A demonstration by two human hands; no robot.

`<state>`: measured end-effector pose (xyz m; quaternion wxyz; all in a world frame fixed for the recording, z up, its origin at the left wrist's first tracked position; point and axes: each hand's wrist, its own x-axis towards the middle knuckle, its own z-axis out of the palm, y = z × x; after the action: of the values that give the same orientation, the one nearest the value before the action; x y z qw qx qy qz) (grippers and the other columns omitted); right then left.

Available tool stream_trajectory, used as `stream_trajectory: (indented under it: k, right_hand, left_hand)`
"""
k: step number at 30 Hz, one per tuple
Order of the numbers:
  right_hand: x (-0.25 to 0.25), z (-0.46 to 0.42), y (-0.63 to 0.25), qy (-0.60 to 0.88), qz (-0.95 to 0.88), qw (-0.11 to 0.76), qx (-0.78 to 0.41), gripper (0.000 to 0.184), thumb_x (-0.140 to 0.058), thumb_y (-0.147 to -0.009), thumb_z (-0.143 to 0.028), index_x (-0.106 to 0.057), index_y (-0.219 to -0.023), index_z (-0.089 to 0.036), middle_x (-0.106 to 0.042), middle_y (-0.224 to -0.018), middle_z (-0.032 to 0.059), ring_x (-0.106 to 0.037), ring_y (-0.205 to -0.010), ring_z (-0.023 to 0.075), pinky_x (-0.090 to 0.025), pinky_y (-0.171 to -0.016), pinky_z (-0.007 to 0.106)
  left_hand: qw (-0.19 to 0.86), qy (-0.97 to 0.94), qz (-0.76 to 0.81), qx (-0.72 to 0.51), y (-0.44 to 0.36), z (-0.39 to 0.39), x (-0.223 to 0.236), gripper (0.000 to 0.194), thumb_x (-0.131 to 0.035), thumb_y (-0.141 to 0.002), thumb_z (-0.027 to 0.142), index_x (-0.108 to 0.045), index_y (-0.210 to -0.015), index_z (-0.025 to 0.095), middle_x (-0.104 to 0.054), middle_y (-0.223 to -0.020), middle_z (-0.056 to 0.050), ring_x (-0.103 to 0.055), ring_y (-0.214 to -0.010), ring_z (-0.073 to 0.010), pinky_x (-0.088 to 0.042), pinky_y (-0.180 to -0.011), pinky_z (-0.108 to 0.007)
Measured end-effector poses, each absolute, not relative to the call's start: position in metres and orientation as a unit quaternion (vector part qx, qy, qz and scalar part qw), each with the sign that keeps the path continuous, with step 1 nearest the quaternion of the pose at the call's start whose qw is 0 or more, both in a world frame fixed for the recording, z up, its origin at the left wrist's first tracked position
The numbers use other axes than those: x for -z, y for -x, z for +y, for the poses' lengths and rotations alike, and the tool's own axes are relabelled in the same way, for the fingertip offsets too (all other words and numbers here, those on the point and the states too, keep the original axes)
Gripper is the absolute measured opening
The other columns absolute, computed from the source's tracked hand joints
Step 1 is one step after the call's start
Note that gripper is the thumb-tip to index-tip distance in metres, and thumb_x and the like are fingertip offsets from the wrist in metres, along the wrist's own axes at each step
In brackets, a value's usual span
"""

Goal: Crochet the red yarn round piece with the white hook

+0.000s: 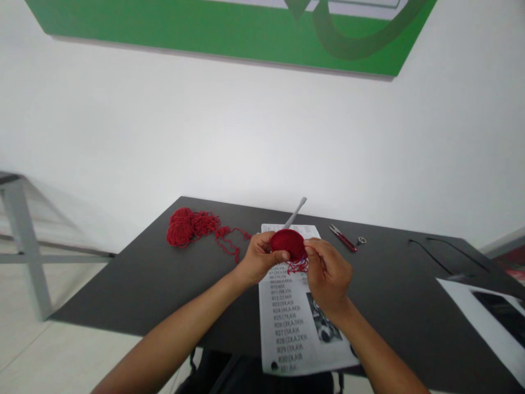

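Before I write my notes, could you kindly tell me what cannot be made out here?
Head view:
Grey stick, lower end: hidden by the red yarn piece.
Printed sheet, some lines: covered by the piece and right hand.
What that hand pinches: screened by its fingers.
Green sign, top: cut off by the upper edge.

Dark table (135,298) carries tangled red yarn (180,227) at left, printed sheet (287,328) in middle, red-handled snips (343,238) beside small ring (359,239), glasses (431,256) farther right, white paper (470,308) at right edge.
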<state>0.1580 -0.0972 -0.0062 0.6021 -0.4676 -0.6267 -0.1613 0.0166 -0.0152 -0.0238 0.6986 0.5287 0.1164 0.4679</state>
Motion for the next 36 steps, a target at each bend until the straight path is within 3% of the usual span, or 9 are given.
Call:
stream_trajectory:
  k: [36]
  right_hand:
    - [0.0043, -0.0985, -0.1594, 0.457, -0.641, 0.596, 0.158, 0.014, -0.058, -0.097, -0.012, -0.070, -0.098, -0.019, -0.076, -0.088, 0.0035, -0.074, -0.083, 0.0147, -0.061, -0.078, 0.024]
  left_hand:
    - [0.704, -0.530, 0.108, -0.459, -0.0155, -0.0163, 0.0230, 0.036, -0.096, -0.060, 0.033, -0.078, -0.082, 0.011, -0.074, -0.072, -0.005, -0.063, -0.062, -0.0129, -0.050, -0.063, -0.024]
